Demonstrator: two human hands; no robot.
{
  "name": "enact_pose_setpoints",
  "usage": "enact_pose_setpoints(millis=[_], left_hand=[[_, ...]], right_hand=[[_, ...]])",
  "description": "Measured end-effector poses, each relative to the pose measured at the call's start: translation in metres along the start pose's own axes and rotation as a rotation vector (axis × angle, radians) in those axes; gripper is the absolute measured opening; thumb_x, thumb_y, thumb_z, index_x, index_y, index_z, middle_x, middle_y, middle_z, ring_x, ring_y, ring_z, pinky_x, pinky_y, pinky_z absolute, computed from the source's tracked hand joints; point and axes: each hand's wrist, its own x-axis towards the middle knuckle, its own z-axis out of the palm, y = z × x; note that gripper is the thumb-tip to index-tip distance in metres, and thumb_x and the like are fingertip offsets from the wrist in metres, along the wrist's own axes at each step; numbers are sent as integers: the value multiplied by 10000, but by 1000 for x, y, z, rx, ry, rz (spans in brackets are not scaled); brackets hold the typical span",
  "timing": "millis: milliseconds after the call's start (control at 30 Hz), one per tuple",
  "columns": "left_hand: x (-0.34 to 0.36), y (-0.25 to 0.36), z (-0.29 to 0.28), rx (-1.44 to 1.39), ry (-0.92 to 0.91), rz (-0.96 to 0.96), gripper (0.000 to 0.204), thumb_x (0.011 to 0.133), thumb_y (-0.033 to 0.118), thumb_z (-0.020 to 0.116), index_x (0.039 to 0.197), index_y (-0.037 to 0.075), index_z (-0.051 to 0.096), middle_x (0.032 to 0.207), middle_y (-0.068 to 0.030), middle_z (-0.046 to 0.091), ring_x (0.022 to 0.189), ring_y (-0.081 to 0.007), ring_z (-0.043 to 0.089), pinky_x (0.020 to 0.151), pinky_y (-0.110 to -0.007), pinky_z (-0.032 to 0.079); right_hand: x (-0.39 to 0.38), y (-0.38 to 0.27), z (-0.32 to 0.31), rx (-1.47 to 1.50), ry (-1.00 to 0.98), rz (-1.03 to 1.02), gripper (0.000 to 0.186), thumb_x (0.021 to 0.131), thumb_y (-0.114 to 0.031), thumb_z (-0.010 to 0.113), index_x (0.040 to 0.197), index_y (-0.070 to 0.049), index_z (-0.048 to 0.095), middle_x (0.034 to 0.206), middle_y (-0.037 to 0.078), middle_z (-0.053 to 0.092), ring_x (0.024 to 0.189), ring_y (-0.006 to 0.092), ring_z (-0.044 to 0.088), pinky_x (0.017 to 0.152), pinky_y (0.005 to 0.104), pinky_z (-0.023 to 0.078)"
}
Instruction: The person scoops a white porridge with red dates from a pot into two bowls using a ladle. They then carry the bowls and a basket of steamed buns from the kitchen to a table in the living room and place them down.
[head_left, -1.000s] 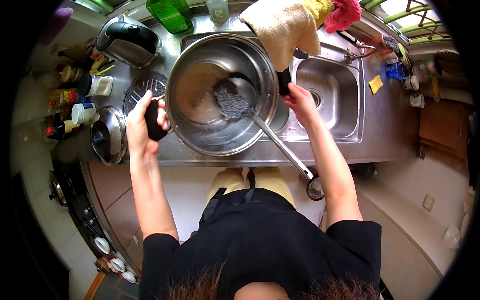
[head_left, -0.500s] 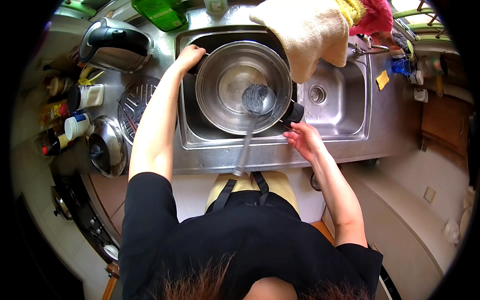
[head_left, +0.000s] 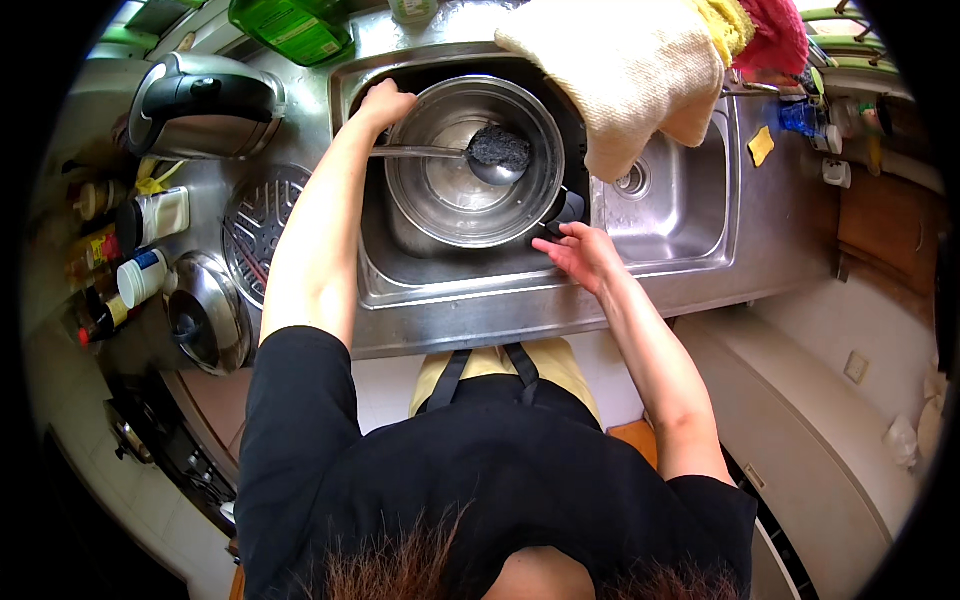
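A steel pot (head_left: 425,215) with black side handles sits in the larger basin of the sink. At its far left my left hand (head_left: 387,103) is closed at the rim, around a handle that is mostly hidden. My right hand (head_left: 582,256) hangs just short of the near-right pot handle (head_left: 569,206), its fingers stretched out and holding nothing. Inside the pot lies a ladle, its handle (head_left: 415,151) crossing the left rim and passing behind my left forearm. A dark grey scouring pad (head_left: 500,149) rests in the ladle's bowl.
Cream cloths (head_left: 625,70) hang over the divider and part of the smaller basin (head_left: 690,215). A kettle (head_left: 205,105), a round slotted rack (head_left: 265,215), a pot lid (head_left: 205,310) and several jars line the left counter. A green bottle (head_left: 300,28) lies behind. A yellow sponge (head_left: 761,146) sits right.
The ladle has swung round inside the pot, its handle now pointing left instead of toward me. The right hand has shifted slightly left and up, staying open.
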Motion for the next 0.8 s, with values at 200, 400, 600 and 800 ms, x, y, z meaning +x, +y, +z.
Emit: enact_pose_setpoints(millis=[200,400,600,800], left_hand=[[-59,8,-2,361,229,240,352,815,215,509,1044,-15,645,1134,-271,576,1072,-399,555,943,-458,439],[-136,-16,3,761,398,293,218,775,156,563,927,28,653,1003,-154,615,1035,-292,553,976,-449,365],[-186,-20,12,847,263,266,129,796,107,554,841,75,671,810,-90,677,825,-228,642,847,-380,394],[-258,25,43,476,105,260,180,745,115,595,911,50,620,783,-182,660,762,-310,661,704,-451,457]], right_hand=[[-29,-63,14,-1079,293,-1057,309,869,-148,588,1162,-51,569,906,105,670,711,173,653,601,321,493],[-17,-119,52,-1524,335,-1549,268,830,-153,569,1085,-69,575,956,209,634,938,394,598,733,452,493],[-48,-86,40,-1768,489,-1292,396,796,-55,548,1190,-86,522,1390,90,438,984,357,605,771,447,521],[-32,36,29,-675,-266,-222,452,952,-318,532,1285,-17,475,997,112,642,894,200,644,678,295,530]])
